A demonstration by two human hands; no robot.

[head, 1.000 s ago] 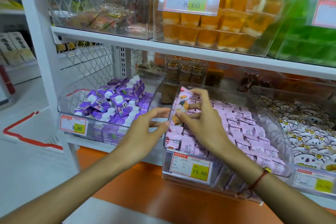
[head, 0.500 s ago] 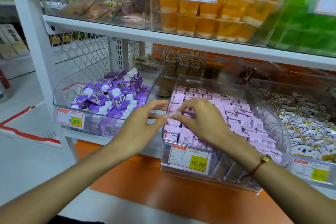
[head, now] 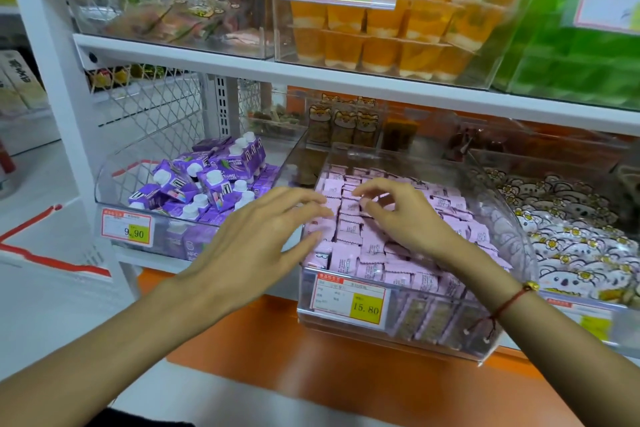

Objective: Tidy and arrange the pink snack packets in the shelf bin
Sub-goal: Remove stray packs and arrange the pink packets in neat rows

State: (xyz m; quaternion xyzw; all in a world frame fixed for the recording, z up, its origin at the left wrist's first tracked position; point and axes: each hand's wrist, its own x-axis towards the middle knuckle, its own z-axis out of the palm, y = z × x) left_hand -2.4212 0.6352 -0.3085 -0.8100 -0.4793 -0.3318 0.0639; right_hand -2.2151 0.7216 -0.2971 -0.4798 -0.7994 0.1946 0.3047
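— White shop shelving (head: pixel 242 68), clear plastic bins in rows; orange ledge (head: pixel 311 367) nearest.
— And hands?
— Left hand (head: pixel 249 250) flat, fingers spread, tips at bin's left wall. Right hand (head: pixel 398 215) arched, fingers loosely curled, holding nothing.
— Packets?
— Small pink snack packets (head: pixel 349 229) filling clear curved-front bin (head: pixel 485 336), under both hands' fingertips.

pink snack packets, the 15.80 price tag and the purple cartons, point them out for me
pink snack packets (head: pixel 349 229), head view, on a packet in the middle of the pile
15.80 price tag (head: pixel 365 308), head view, on its yellow patch
purple cartons (head: pixel 221 166), head view, on an upper carton's side
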